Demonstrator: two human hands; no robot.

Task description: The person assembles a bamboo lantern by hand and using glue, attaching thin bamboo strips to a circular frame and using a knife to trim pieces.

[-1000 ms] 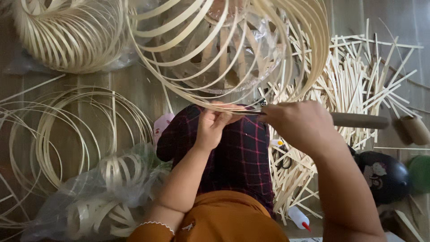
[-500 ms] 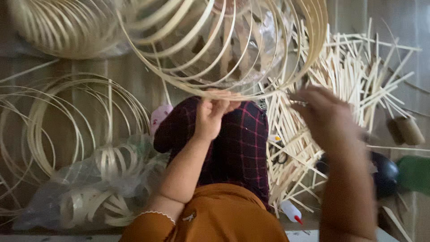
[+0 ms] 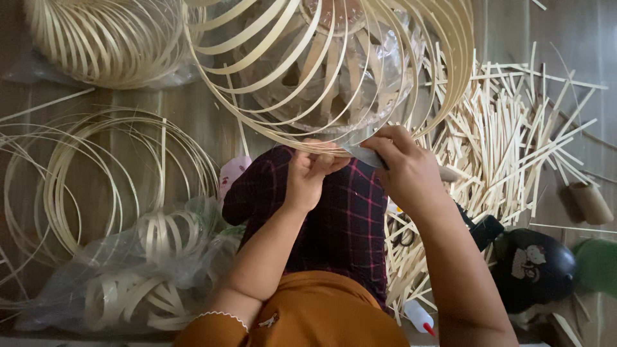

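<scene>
Left of the blade, left hand (image 3: 307, 177) pinched tight on bamboo frame (image 3: 334, 71) lower rim strip; just right, right hand (image 3: 405, 170) closed around knife (image 3: 367, 156). Likely slip toward left fingertips if strip springs; loose sticks (image 3: 508, 135) farther right.

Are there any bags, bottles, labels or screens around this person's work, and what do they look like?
Clear plastic bag: lower left, crumpled, holding pale coiled strips.
Small white squeeze bottle: bottom, beside the right arm, red tip.
Dark rounded object: lower right, black with a pale picture label.
No screens or signs.
</scene>
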